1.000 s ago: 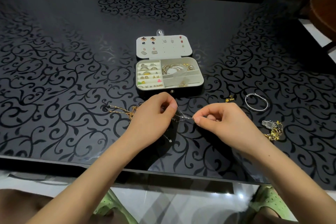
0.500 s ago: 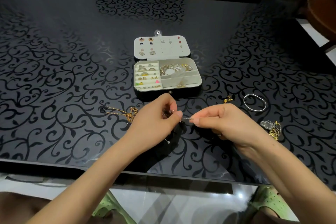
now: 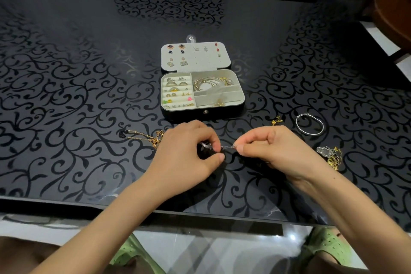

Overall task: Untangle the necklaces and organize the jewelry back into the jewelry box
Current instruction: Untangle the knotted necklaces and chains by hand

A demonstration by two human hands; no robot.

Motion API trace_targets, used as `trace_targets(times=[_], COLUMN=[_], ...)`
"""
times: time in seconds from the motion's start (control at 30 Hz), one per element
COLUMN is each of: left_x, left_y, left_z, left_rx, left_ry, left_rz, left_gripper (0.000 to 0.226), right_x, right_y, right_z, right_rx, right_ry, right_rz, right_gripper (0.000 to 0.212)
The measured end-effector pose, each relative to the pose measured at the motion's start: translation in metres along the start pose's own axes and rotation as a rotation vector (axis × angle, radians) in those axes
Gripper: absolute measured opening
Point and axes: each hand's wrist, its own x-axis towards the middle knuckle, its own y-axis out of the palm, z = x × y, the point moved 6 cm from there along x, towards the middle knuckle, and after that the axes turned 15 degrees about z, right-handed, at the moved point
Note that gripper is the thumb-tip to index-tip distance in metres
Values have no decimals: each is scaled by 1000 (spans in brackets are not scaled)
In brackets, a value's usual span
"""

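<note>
From the head view, we pinched a thin silver chain [image 3: 228,147] taut between our left hand [image 3: 186,153] and right hand [image 3: 274,151], just in front of the open jewelry box [image 3: 201,104] on the black scroll-patterned table [image 3: 66,95], a tangled gold necklace [image 3: 149,138] lying beside our left hand.

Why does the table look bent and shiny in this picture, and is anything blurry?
Head view: the wide-angle lens bows the table's near edge and stretches the forearms; the glossy black top mirrors pale light left of the jewelry box; the thin silver chain pinched between the left hand and right hand is smeared; the silver bangle stays fairly crisp.
</note>
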Motion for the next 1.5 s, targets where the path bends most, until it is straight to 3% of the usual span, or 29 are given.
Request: trace_targets(times=[0.2, 0.33, 0.57, 0.9, 1.0, 1.2, 1.5], left_x=[11, 16, 19, 24, 24, 23, 25], left_y=[-4, -1, 1, 3, 1, 1, 0], left_z=[-14, -20, -20, -7, -1, 2, -3], left_rx=[120, 135, 141, -186, -350, -480, -360], left_ry=[25, 45, 37, -14, -64, -86, -72], left_rz=[-51, -13, 9, 64, 28, 11, 12], left_gripper=[21, 10, 11, 7, 5, 19, 10], right_x=[4, 5, 6, 7, 6, -15, -11], right_y=[-2, -4, -6, -4, -4, 4, 10], right_z=[0, 2, 2, 6, 9, 13, 14], right_rx=[-45, -115, -137, -216, -362, -698, -609], right_ry=[-65, -73, -55, -96, -130, -190, -153], right_rz=[35, 23, 6, -3, -85, -410, -444], right_gripper=[10, 7, 9, 10, 8, 7, 11])
